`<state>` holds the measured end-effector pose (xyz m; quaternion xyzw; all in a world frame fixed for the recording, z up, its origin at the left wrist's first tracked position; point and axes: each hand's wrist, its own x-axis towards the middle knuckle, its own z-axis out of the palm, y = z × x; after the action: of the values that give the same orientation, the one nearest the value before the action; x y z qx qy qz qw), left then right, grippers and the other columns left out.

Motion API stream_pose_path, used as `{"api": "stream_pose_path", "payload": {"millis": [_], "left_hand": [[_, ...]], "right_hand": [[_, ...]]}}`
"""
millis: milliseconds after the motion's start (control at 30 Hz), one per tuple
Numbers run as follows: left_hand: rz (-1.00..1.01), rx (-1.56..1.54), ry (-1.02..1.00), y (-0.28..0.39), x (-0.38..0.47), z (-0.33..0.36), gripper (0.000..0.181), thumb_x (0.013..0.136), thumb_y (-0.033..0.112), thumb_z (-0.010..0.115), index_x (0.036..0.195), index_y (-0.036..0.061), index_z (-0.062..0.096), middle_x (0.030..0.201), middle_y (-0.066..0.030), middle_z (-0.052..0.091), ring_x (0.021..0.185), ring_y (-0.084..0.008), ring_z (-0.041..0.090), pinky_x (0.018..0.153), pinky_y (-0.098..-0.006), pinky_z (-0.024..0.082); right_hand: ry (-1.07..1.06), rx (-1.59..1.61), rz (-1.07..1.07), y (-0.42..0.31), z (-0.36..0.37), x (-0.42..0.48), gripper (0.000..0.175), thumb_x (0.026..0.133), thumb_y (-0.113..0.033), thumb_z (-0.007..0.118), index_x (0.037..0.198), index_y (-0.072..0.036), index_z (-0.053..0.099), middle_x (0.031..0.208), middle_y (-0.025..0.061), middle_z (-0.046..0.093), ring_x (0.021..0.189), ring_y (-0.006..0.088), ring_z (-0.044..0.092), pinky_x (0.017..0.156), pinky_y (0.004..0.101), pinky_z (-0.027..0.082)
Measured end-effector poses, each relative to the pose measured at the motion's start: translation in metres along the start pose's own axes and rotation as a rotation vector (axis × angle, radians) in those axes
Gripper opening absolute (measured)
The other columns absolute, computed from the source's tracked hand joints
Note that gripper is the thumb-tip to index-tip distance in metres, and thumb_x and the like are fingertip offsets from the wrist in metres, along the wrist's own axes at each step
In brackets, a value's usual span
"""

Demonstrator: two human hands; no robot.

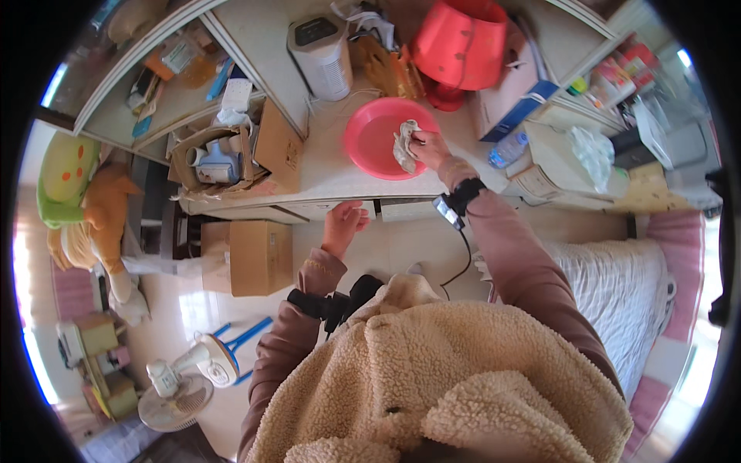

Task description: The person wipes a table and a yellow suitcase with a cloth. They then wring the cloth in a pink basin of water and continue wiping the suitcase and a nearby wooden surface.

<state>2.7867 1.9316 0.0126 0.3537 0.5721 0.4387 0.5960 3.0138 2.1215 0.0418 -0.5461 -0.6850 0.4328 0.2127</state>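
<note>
A crumpled pale cloth (pixel 404 147) is gripped in my right hand (pixel 429 149), over the right side of a pink plastic basin (pixel 365 136). The basin stands on a white cabinet top (pixel 324 168), near its front edge. Whether there is water in it I cannot tell. My left hand (pixel 343 224) hangs in the air in front of the cabinet, palm partly turned up, fingers loosely curled and apart. Nothing shows in it. Straps with devices are on both my forearms, and a cable runs from the right one.
Behind the basin stand a white appliance (pixel 321 58) and a red lampshade (pixel 463 46). An open carton (pixel 278 150) is on the left, a water bottle (pixel 508 150) on the right. On the floor are a closed carton (pixel 260 257) and a fan (pixel 176 399). A quilted bed (pixel 613 289) lies at right.
</note>
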Motion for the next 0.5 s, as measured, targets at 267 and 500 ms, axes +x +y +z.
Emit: {"api": "stream_pose_path", "payload": {"millis": [267, 500], "left_hand": [[-0.059, -0.235, 0.192, 0.028, 0.084, -0.002, 0.032, 0.1, 0.018, 0.052, 0.124, -0.0025, 0.054, 0.114, -0.0182, 0.064, 0.096, -0.0276, 0.068, 0.083, -0.0354, 0.058], [-0.18, -0.612, 0.144, 0.04, 0.145, 0.002, 0.041, 0.098, 0.026, 0.057, 0.13, 0.0012, 0.047, 0.119, -0.0124, 0.051, 0.099, -0.0329, 0.063, 0.09, -0.0477, 0.055]], "right_hand": [[-0.09, -0.253, -0.009, 0.121, 0.035, 0.125, 0.033, 0.088, -0.009, 0.062, 0.121, -0.004, 0.061, 0.105, 0.0139, 0.069, 0.099, 0.0232, 0.065, 0.081, 0.036, 0.053], [-0.322, -0.514, -0.146, 0.109, 0.08, 0.131, 0.04, 0.101, -0.028, 0.031, 0.127, -0.017, 0.059, 0.12, 0.0097, 0.064, 0.112, 0.0274, 0.061, 0.093, 0.0417, 0.049]]}}
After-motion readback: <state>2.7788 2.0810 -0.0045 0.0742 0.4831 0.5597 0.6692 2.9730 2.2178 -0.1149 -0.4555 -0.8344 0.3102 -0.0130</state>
